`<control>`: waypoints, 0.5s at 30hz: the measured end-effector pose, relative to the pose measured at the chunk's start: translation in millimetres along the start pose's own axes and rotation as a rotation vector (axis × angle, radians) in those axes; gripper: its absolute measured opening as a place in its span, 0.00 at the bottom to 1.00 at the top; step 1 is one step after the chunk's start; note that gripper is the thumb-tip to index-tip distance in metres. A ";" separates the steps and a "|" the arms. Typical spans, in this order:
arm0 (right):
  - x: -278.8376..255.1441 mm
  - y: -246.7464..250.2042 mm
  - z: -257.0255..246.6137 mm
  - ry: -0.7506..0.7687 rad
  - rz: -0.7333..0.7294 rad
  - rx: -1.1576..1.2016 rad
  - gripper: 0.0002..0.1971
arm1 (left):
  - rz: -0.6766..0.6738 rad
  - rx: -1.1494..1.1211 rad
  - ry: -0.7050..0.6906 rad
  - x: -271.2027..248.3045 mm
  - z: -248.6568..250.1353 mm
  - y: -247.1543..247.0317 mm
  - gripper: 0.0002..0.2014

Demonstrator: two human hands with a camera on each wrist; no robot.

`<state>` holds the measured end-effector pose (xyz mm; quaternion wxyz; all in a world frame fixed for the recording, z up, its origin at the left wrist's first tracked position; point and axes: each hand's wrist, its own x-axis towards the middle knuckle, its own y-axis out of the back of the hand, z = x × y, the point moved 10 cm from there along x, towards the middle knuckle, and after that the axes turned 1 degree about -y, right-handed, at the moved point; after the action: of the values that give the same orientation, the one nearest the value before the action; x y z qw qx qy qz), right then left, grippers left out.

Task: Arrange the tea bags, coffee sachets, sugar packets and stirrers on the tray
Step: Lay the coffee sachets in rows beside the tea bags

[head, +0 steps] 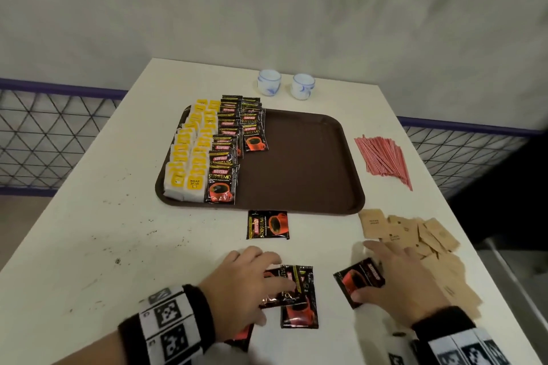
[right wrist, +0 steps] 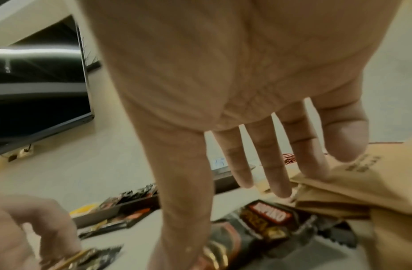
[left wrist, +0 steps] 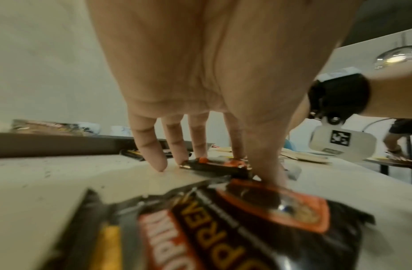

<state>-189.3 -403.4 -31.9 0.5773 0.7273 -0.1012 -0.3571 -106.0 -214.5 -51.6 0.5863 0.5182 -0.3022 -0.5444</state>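
A brown tray (head: 299, 163) holds yellow-tagged tea bags (head: 189, 154) along its left side, with two rows of black coffee sachets (head: 229, 145) beside them. One loose sachet (head: 267, 224) lies in front of the tray. My left hand (head: 252, 281) pinches a coffee sachet (left wrist: 214, 165) between fingertips and thumb, above overlapping sachets (head: 299, 302). My right hand (head: 391, 272) has its fingers straight and spread, and its thumb presses on another sachet (head: 358, 281). Brown sugar packets (head: 415, 234) are piled to the right, and red stirrers (head: 382, 157) lie right of the tray.
Two white cups (head: 268, 81) (head: 302, 86) stand behind the tray. The white table (head: 89, 231) has its right edge just beyond the sugar pile. The tray's right half is bare. A mesh railing (head: 44, 133) runs on the left.
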 end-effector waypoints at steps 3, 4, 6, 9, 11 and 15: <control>-0.8 -2.3 1.2 0.015 -0.020 -0.001 0.38 | 0.035 -0.071 0.066 1.7 -8.3 8.6 0.23; 0.3 -4.2 1.7 0.026 -0.022 0.011 0.37 | 0.035 -0.111 0.094 1.6 -11.5 10.9 0.23; 2.4 -5.7 -0.7 0.059 -0.019 0.060 0.35 | 0.036 -0.228 0.154 0.7 -18.4 13.8 0.24; 3.8 -0.3 -14.9 0.148 0.015 0.169 0.29 | 0.097 -0.383 0.224 -0.6 -28.9 24.6 0.22; 6.1 6.2 -22.4 0.195 0.045 0.305 0.25 | 0.166 -0.460 0.248 -1.4 -37.2 34.7 0.19; 21.4 25.0 -26.9 0.250 0.105 0.628 0.24 | 0.289 -0.599 0.281 -6.4 -57.2 57.5 0.09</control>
<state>-150.0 -402.5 -15.6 0.3508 0.9015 -0.1719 -0.1865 -36.2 -199.9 -12.4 0.8188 0.3453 -0.1158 -0.4438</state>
